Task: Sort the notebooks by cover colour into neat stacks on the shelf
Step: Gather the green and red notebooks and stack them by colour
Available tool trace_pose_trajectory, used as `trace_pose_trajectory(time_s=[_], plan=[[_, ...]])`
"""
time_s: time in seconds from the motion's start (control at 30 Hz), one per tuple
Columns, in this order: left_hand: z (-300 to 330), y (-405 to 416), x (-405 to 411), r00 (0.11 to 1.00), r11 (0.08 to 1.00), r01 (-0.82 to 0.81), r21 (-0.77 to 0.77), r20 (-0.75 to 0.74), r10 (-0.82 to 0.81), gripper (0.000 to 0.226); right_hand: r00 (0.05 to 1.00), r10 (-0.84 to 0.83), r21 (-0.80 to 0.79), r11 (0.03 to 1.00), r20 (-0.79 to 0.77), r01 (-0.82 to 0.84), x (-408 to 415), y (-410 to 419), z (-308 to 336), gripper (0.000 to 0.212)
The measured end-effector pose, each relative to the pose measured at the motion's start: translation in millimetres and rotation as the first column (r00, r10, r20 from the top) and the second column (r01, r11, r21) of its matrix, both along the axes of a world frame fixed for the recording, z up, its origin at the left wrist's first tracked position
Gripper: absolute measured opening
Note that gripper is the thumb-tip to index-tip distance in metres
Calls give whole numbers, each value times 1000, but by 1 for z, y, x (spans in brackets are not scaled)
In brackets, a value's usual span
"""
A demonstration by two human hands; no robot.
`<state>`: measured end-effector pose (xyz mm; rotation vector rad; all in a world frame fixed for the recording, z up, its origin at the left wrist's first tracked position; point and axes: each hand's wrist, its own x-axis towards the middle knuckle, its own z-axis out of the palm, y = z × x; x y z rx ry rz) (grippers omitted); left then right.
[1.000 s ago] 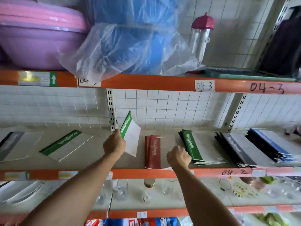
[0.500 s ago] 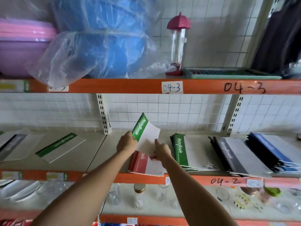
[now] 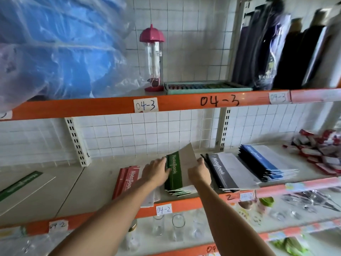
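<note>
"NoteBook" runs along the spines of the green notebook (image 3: 173, 170), red notebook (image 3: 130, 179) and black notebook (image 3: 218, 168); shelf tags read "04-3" (image 3: 145, 105) and "04-2" (image 3: 163, 209); the bottle sticker (image 3: 159, 53) reads "15"

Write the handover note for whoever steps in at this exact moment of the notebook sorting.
Left hand and right hand both hold a green notebook, tilted over the green stack.
Red stack sits left of it; black stack and blue stack to the right.
Left to do: lay this one flat and square the pile; a stray green notebook lies alone far left on the shelf.
</note>
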<state>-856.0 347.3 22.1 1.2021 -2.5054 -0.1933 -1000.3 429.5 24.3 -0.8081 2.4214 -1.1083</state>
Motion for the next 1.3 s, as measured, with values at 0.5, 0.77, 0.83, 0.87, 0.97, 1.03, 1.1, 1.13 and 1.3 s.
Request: trace_pose_trajectory(time_s=[0.5, 0.77, 0.83, 0.87, 0.97, 1.03, 1.1, 1.13, 1.3], plan=[[-9, -10, 23, 999, 997, 49, -65, 27, -48, 22, 827, 257, 355, 932, -500, -75, 8, 1, -24, 40], [-11, -29, 78, 992, 997, 33, -74, 121, -24, 42, 822, 368, 268, 924, -434, -273, 73, -27, -17, 39], [-9, -37, 101, 989, 998, -2, -69, 150, 12, 42, 819, 395, 246, 916, -416, -317, 100, -35, -15, 44], [-8, -40, 114, 989, 997, -12, -82, 145, 24, 41, 813, 412, 246, 909, -411, -336, 114, -38, -14, 48], [-6, -47, 162, 992, 992, -10, -126, 122, 26, 33, 794, 446, 263, 893, -414, -364, 161, -50, -13, 49], [-6, -54, 201, 987, 991, -21, -131, 155, 42, 36, 783, 462, 276, 885, -417, -375, 199, -58, -12, 49], [-7, -63, 242, 981, 992, -79, -102, 170, 96, 40, 771, 496, 277, 867, -399, -414, 241, -68, -13, 54], [-8, -68, 263, 978, 990, -109, -90, 168, 123, 41, 764, 516, 275, 855, -386, -439, 262, -72, -14, 57], [-16, -90, 372, 953, 978, -198, -68, 220, 208, 43, 680, 613, 311, 790, -403, -528, 364, -102, -21, 54]])
